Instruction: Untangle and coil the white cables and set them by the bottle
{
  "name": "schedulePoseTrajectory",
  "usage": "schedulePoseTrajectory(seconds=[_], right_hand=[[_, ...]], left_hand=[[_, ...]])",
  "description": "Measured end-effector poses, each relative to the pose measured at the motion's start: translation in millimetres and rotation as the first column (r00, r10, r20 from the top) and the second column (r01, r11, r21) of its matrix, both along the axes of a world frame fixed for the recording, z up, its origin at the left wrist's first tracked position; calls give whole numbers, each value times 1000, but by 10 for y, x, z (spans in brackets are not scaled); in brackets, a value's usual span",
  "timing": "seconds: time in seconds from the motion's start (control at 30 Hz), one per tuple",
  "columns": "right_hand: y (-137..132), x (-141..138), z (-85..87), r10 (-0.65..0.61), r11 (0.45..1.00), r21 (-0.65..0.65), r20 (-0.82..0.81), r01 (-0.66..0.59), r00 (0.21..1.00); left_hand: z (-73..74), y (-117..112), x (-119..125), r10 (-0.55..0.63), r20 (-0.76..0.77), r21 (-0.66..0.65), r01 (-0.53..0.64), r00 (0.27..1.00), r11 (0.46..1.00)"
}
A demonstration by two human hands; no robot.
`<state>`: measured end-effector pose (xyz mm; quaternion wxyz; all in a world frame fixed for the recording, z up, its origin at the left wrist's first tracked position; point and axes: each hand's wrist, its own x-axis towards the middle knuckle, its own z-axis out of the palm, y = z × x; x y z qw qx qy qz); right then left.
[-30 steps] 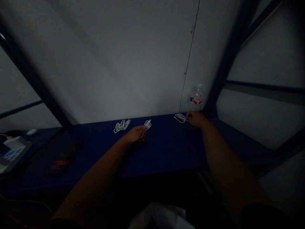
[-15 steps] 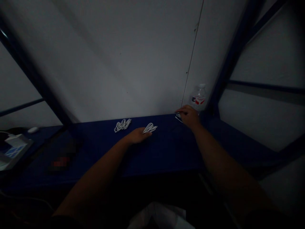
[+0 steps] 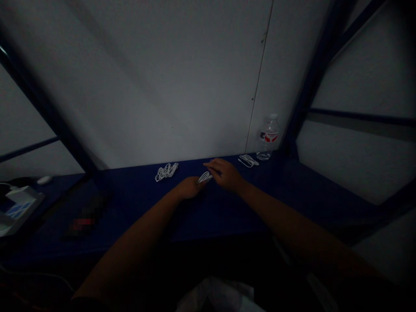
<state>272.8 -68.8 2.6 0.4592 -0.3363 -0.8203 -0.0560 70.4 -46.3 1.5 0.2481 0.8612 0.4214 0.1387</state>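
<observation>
My left hand (image 3: 189, 187) rests low on the dark blue table (image 3: 247, 203), pinching a small white cable coil (image 3: 204, 177) at its fingertips. My right hand (image 3: 224, 174) lies just beyond that coil, fingers spread, close to or touching it, with nothing visibly gripped. A looser white cable bundle (image 3: 167, 172) lies left of my hands. Another white cable coil (image 3: 248, 160) lies to their right, untouched.
A clear plastic water bottle (image 3: 268, 138) stands at the back right against the white wall (image 3: 162, 86). Dark blue metal posts (image 3: 312, 82) frame the table. Farther left lie a small white object (image 3: 43, 180), a white box (image 3: 19, 203) and a blurred dark item (image 3: 84, 221).
My right hand has moved left, away from the right coil, which now lies uncovered, to the middle coil. My left hand has stayed near that coil, which looks tighter.
</observation>
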Motion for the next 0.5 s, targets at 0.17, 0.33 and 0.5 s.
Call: schedulePoseTrajectory(seconds=[0.17, 0.33, 0.5], right_hand=[[29, 80, 6, 15, 991, -126, -166, -36, 986], [36, 42, -26, 74, 943, -292, -278, -157, 958], [70, 31, -67, 78, 894, -388, -356, -224, 931]], left_hand=[[2, 84, -100, 128, 226, -214, -79, 966, 974], [68, 74, -110, 237, 572, -450, 59, 786, 891], [80, -12, -23, 219, 660, -506, 209, 719, 837]])
